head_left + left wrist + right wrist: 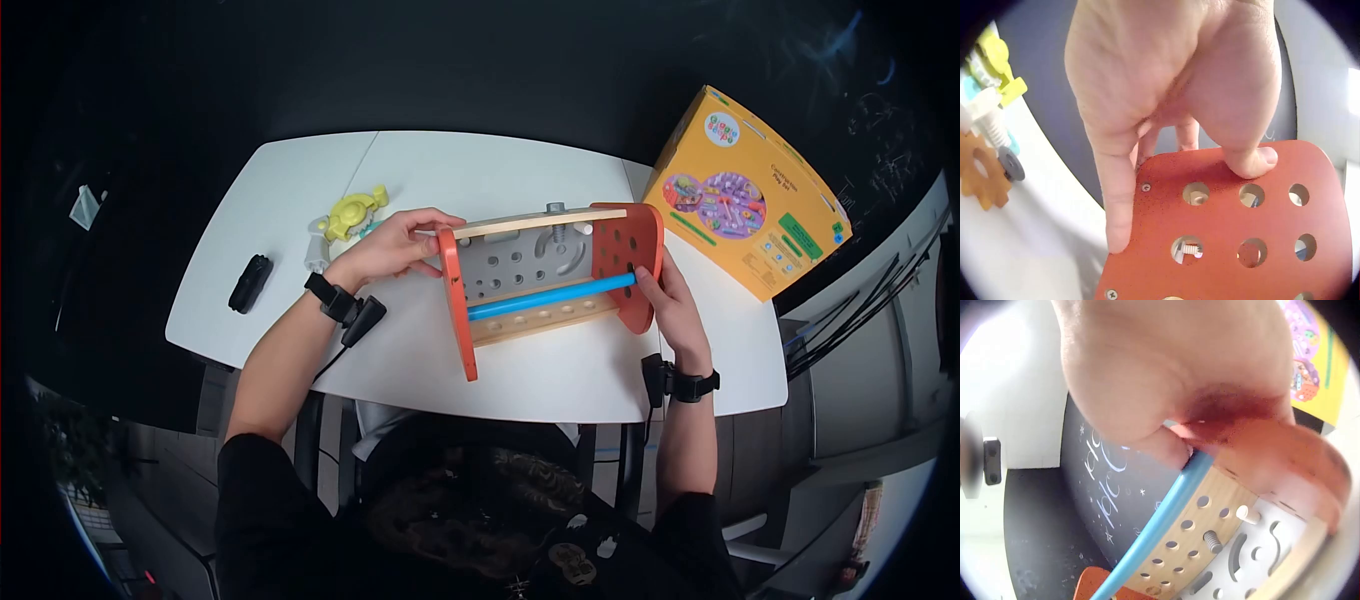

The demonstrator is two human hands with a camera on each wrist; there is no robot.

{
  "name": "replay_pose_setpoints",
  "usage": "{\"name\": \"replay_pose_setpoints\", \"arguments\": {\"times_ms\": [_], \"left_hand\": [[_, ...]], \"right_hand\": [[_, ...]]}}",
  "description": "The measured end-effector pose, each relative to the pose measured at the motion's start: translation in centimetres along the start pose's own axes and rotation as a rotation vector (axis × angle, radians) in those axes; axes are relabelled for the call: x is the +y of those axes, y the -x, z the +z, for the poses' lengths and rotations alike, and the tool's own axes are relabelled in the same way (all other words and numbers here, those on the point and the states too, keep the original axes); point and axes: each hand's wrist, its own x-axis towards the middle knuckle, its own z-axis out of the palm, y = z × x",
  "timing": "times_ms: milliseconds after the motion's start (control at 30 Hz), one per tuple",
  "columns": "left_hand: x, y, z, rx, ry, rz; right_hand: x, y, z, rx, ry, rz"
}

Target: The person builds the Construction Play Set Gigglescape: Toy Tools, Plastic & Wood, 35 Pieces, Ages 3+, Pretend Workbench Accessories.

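A wooden toy workbench [545, 280] with red end panels, a grey slotted board and a blue rod [550, 297] is held between both hands, tipped over the table. My left hand [395, 246] grips the left red panel [1222, 219]; its thumb lies on the outer face and other fingers go over the edge, partly hidden. On the other side, my right hand [677, 305] holds the right red panel [640, 225], its thumb close by the end of the blue rod. A grey bolt [555, 210] and a pale peg [1248, 514] stick out of the workbench.
An orange-yellow play set box [750, 195] stands at the table's back right. Yellow toy parts [352, 212] lie left of the workbench, near an orange gear [982, 169]. A black case [250, 283] rests farther left on the white table [300, 165].
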Motion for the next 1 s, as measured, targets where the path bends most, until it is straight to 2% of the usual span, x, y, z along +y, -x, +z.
{"name": "replay_pose_setpoints", "arguments": {"times_ms": [67,133,200,267,367,400,467,500,600,667,733,800,867,1000], "left_hand": [[-1.1,0.0,0.3,-0.003,0.084,0.049],[-2.2,0.1,0.9,0.055,0.261,-0.006],[-2.9,0.6,1.2,0.049,0.268,-0.038],[-4.1,0.7,1.1,0.045,0.276,-0.073],[-6.4,0.9,0.8,-0.014,0.105,0.086],[-7.0,1.1,0.7,-0.008,0.106,0.081],[-7.1,1.7,0.7,-0.033,-0.208,0.144],[-7.3,2.1,1.0,-0.026,-0.207,0.135],[-6.1,3.1,2.4,0.003,-0.198,0.194],[-5.0,3.6,2.4,-0.08,-0.431,0.233],[-3.0,3.9,1.8,-0.109,-0.495,0.237],[-2.6,3.0,0.5,-0.143,-0.559,0.246],[-3.4,1.6,-1.2,0.089,-0.879,0.346],[-3.9,-0.4,-3.3,0.192,-1.102,0.289]], "right_hand": [[0.3,-0.9,0.4,0.029,0.012,0.026],[0.6,-1.8,0.6,0.133,0.353,0.026],[0.6,-3.0,1.4,0.211,0.368,-0.032],[1.4,-4.8,1.5,0.288,0.547,-0.145],[1.1,-6.8,1.4,0.24,0.626,-0.146],[0.9,-7.4,1.4,0.234,0.622,-0.147],[0.5,-8.5,1.6,0.169,0.636,-0.067],[0.7,-9.1,1.5,0.159,0.677,-0.09],[2.0,-10.4,1.0,0.122,0.61,-0.115],[1.0,-10.6,1.2,0.076,0.575,-0.064],[0.8,-11.1,1.0,-0.029,0.457,-0.09],[0.8,-11.8,0.8,-0.064,0.452,-0.088],[1.3,-12.7,0.3,-0.141,0.473,-0.157],[0.5,-12.5,0.8,-0.137,0.463,-0.146]]}}
